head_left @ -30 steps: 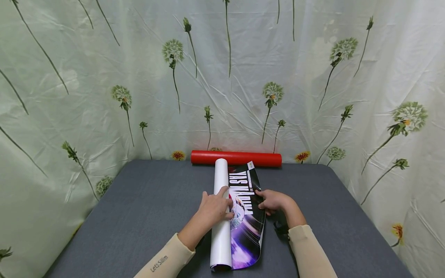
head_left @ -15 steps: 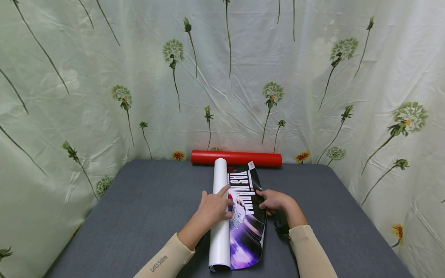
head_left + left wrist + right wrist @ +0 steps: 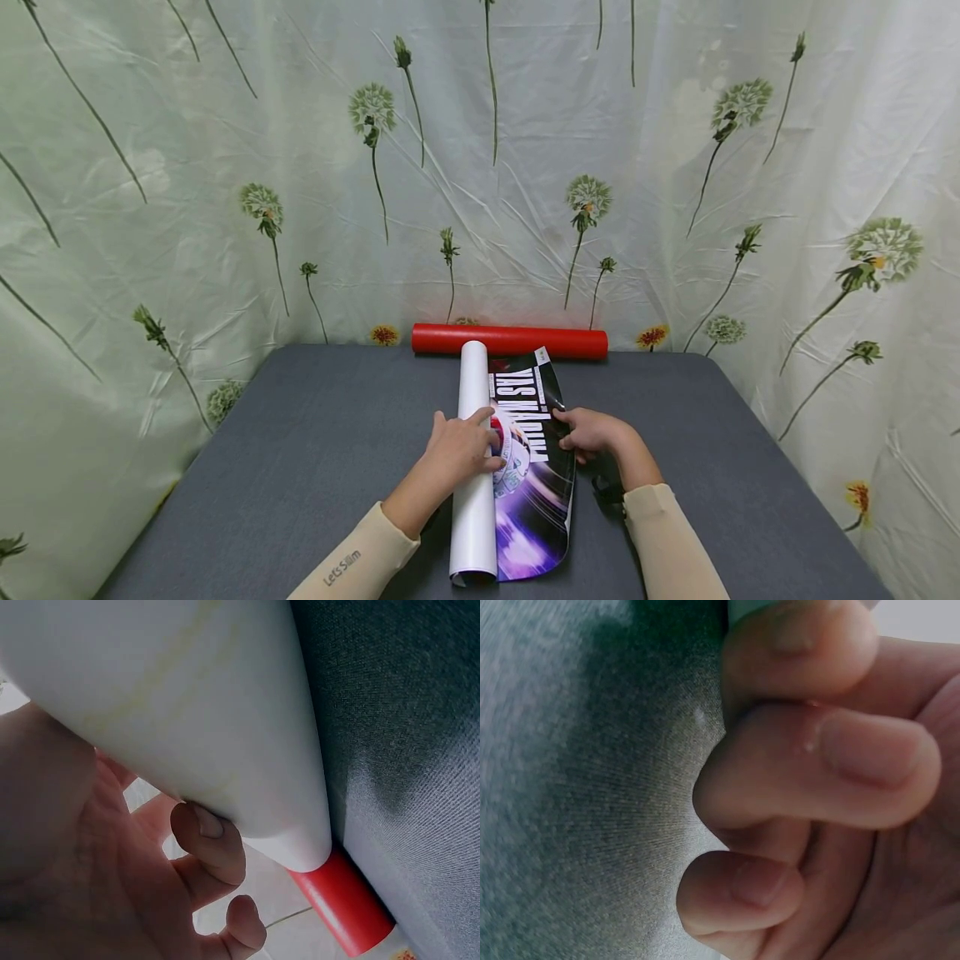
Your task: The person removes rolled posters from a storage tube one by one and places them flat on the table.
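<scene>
A glossy poster lies lengthwise in the head view. Its left part is a white roll (image 3: 474,517), and its right part is a flat printed strip (image 3: 528,500) in black and purple with white lettering. My left hand (image 3: 457,446) holds the roll from above, index and thumb reaching over its top; the left wrist view shows bent fingers (image 3: 210,847) against its side. At the strip's right edge my right hand (image 3: 596,433) pinches the poster. Curled fingers (image 3: 817,765) fill the right wrist view, which hides most of the pinch.
Across the back edge of the dark grey table (image 3: 322,467) lies a red tube (image 3: 525,342), just behind the roll's far end. A pale curtain (image 3: 480,167) printed with dandelions hangs around the back and sides.
The white roll has shifted slightly left and a little more of the printed side shows beside it. Both hands have stayed almost in place.
</scene>
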`<state>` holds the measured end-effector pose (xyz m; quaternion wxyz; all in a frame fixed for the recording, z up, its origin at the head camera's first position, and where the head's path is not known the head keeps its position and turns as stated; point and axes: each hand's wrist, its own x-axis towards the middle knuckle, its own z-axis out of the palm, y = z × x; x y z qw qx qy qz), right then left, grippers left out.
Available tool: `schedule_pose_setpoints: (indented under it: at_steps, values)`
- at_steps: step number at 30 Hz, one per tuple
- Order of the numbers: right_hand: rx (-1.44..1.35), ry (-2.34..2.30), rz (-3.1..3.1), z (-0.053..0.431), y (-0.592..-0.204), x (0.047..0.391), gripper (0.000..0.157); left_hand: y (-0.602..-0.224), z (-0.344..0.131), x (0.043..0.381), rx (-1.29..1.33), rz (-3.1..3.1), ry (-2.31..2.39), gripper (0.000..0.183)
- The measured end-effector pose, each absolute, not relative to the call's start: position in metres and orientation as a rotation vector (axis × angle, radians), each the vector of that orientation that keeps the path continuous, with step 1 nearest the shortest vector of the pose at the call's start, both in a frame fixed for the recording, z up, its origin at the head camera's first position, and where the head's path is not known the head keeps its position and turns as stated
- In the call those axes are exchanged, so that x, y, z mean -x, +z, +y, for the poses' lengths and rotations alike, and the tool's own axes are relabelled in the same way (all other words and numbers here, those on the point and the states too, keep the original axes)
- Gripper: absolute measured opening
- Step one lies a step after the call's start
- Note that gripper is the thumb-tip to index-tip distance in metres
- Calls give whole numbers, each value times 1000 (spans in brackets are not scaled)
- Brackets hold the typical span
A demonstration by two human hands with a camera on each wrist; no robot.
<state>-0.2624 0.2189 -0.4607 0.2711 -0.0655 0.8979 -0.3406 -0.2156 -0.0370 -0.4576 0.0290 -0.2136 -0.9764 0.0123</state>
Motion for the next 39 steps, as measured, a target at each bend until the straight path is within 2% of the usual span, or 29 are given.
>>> schedule_pose_setpoints:
  at_steps: [3,11,34,39]
  values:
    - [168,-910,2420,219,-461,263,72,-457,-37,215,651,-3028,39,34]
    - [150,-885,2433,221,-459,264,71,-456,-38,217,629,-3016,4,34]
    - [182,-903,2423,225,-456,259,70,-456,-39,218,612,-3048,46,20]
    - [179,-886,2430,226,-458,260,71,-457,-38,219,594,-3071,60,30]
